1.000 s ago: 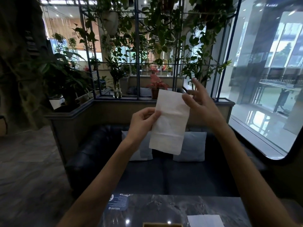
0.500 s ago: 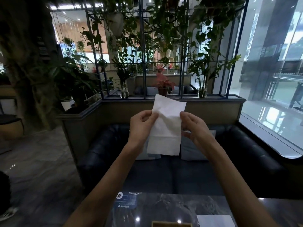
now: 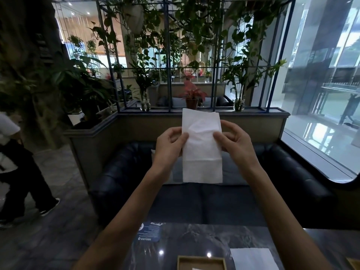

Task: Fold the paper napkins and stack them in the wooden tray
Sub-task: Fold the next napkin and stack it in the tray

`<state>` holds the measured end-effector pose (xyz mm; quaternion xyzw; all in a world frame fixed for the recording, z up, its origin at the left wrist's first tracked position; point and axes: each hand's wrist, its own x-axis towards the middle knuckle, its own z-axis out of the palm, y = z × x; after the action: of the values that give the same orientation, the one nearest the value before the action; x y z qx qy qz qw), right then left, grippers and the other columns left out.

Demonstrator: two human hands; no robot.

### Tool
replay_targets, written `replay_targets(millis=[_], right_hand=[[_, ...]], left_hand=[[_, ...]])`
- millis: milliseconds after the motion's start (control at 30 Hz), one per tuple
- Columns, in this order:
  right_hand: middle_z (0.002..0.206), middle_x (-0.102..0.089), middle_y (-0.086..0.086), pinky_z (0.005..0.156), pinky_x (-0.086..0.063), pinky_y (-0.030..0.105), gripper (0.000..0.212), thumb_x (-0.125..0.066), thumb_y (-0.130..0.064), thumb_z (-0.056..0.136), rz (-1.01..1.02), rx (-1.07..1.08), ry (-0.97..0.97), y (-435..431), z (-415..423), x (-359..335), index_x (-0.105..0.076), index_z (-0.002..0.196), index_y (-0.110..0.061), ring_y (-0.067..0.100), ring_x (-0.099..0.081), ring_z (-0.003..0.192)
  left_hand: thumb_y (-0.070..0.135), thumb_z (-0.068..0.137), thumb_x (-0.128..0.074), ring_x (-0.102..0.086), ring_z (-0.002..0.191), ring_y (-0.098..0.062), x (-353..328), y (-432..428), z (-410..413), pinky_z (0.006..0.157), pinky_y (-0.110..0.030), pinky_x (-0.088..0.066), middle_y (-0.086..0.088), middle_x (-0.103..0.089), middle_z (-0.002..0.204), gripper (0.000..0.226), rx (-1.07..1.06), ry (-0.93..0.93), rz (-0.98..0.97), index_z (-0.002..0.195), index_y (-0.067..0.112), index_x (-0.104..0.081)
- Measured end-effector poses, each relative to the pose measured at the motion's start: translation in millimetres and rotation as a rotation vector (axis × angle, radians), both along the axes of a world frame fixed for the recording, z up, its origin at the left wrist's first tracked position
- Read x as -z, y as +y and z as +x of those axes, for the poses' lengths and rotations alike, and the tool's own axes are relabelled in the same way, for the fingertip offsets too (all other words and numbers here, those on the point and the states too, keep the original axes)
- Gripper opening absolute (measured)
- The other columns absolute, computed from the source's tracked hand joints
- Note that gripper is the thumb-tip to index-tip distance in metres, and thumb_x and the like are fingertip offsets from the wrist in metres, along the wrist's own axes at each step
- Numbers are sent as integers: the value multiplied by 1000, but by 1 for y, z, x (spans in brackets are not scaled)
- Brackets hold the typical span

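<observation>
Left hand (image 3: 169, 146) and right hand (image 3: 234, 142) pinch the napkin (image 3: 202, 158) by its side edges, up in mid-air, long axis vertical. The tray (image 3: 200, 258) sits straight below, at the table's (image 3: 194, 236) near edge.

Nothing legible here
A blue card (image 3: 150, 231) is lying at the table's (image 3: 194, 240) far left corner, carrying white print (too small and blurred for reading).

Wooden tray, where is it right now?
In the head view the wooden tray sits at the bottom edge, just right of the middle, on the dark table, with a flat white napkin lying just to its right.
</observation>
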<state>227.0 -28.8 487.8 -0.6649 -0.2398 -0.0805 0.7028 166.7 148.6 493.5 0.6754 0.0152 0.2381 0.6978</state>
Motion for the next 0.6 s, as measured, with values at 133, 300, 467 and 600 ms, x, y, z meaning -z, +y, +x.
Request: replay_targets(millis=[133, 300, 467, 600], right_hand=[[98, -76, 16, 84, -60, 46, 44, -65, -17, 95, -6, 11, -47, -1, 1, 0, -53, 138, -15, 29, -73, 96], [90, -76, 8, 79, -59, 33, 57, -73, -13, 88, -17, 28, -59, 2, 1, 1, -50, 140, -15, 14, -73, 85], [87, -77, 7, 73, -59, 27, 58, -72, -14, 89, -1, 74, -91, 0, 1, 1, -50, 142, -22, 9, -72, 80], [91, -76, 7, 78, -62, 36, 46, -69, -14, 92, -55, 74, -155, -2, 0, 1, -58, 136, -19, 17, -73, 86]], left_hand=[[18, 94, -66, -73, 97, -15, 0, -1, 1, 83, -35, -61, -4, -75, 107, 18, -8, -4, -10, 112, 15, -64], [20, 92, -68, -73, 95, -16, 0, -2, 3, 82, -35, -61, -6, -75, 105, 19, -31, -10, -9, 110, 14, -65], [19, 93, -67, -74, 92, -13, -1, -1, 1, 74, -24, -60, -4, -76, 103, 23, -22, -19, -12, 114, 13, -63], [20, 93, -67, -74, 84, -6, -4, 0, -2, 70, -21, -59, -1, -76, 95, 28, -58, -49, 42, 119, 15, -60]])
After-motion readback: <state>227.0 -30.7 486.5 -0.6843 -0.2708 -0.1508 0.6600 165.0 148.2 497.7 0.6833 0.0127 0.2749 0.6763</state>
